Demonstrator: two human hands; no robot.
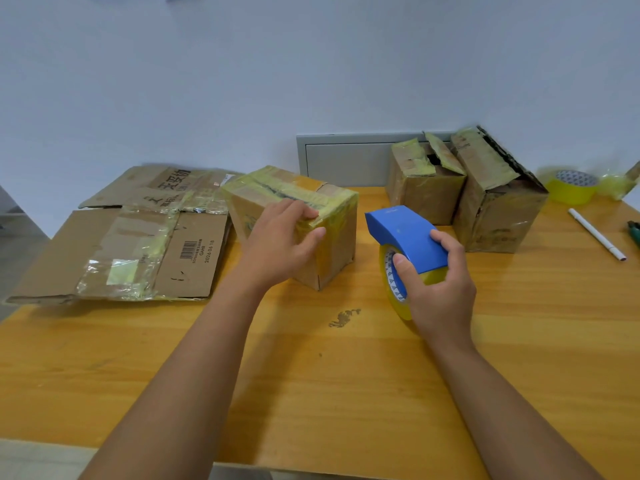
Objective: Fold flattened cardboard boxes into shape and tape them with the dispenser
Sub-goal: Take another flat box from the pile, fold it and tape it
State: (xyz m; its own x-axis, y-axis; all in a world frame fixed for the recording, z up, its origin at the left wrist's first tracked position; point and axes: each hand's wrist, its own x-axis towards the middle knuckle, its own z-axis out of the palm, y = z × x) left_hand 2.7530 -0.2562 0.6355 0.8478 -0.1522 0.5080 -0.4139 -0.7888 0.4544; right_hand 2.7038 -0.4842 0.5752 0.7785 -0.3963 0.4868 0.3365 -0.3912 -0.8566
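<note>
Left hand (282, 242) fingers rest flat on the box (294, 220) edge mid-surface (311, 375); right hand (436, 282) grips the dispenser (407, 237) beside it.

On the orange wooden worktop (311, 393), which bears a dark smudge (344, 318) near its middle, a white pen (596, 233) lies slantwise at the far right beside a green tool (634, 232) cut off by the edge, with a grey wall panel (346, 161) behind.
</note>
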